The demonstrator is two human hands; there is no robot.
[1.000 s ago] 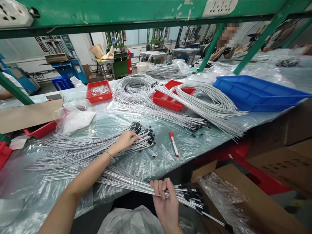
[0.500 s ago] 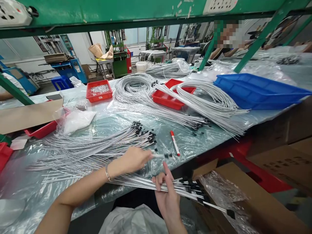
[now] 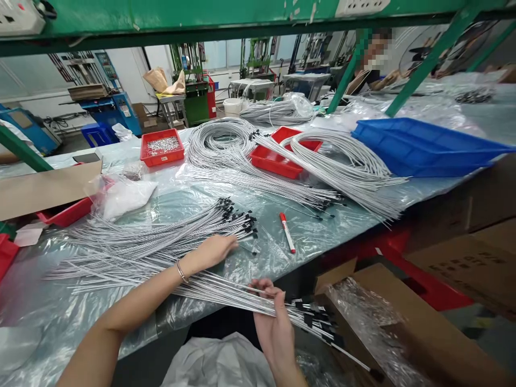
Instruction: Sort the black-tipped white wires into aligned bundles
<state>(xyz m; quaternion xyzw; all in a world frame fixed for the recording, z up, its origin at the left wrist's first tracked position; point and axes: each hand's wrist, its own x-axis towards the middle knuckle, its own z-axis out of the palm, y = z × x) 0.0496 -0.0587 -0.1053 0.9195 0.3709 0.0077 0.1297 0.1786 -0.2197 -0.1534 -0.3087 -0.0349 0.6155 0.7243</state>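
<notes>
My right hand [image 3: 274,322] cradles a bundle of thin grey-white cables [image 3: 226,294], fingers curled loosely and thumb up. Their black-tipped ends [image 3: 318,320] stick out past the hand over the table's front edge, one reaching farther than the rest. My left hand [image 3: 213,251], a bracelet at its wrist, is closed at the right end of a pile of similar cables [image 3: 161,234] on the table. One cable with a small black tip [image 3: 253,252] runs out from its fingertips; the fingers partly hide the grip. Beside the pile lies a red-and-white marker [image 3: 287,233].
Behind are coiled cables [image 3: 220,141], a red tray of small metal parts [image 3: 162,158], another red tray [image 3: 278,164] and blue bins [image 3: 423,153]. An open cardboard box [image 3: 407,328] with clear plastic stands at lower right. A green shelf beam [image 3: 226,19] crosses above. A person sits far right.
My left hand has moved left, from above the bundle to the pile's black-tipped ends. The right hand's raised index finger has curled down toward the bundle. The view has shifted slightly.
</notes>
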